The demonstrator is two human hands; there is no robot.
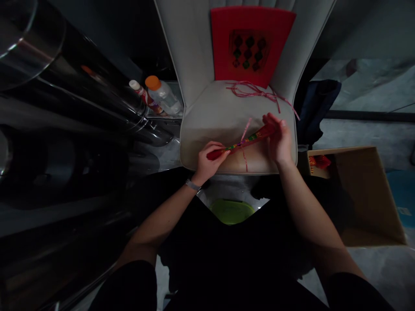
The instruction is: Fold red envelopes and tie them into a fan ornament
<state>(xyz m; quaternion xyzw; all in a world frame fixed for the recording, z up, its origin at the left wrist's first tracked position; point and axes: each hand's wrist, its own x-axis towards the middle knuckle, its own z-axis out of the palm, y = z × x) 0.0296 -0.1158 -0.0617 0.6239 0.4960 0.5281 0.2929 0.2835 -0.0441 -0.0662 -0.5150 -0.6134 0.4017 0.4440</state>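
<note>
A thin red decoration (234,147) with a coloured pattern is seen nearly edge-on above the chair seat. My left hand (210,159) pinches its left end between thumb and fingers. At the other end, my right hand (279,140) curves around the red piece, its fingers partly hiding that end. A pink ribbon (247,129) crosses the middle of the decoration, with loose ends above and below. Behind, a red panel (223,47) with a diamond pattern leans on the backrest. More pink ribbons (253,92) lie at its foot.
The light chair seat (201,125) is in front of me. To the left stand an orange-capped clear bottle (165,97) and a smaller white-capped bottle (147,97). At right, an open cardboard box (366,194) has a red item (320,162) in its corner. A green object (231,211) sits below.
</note>
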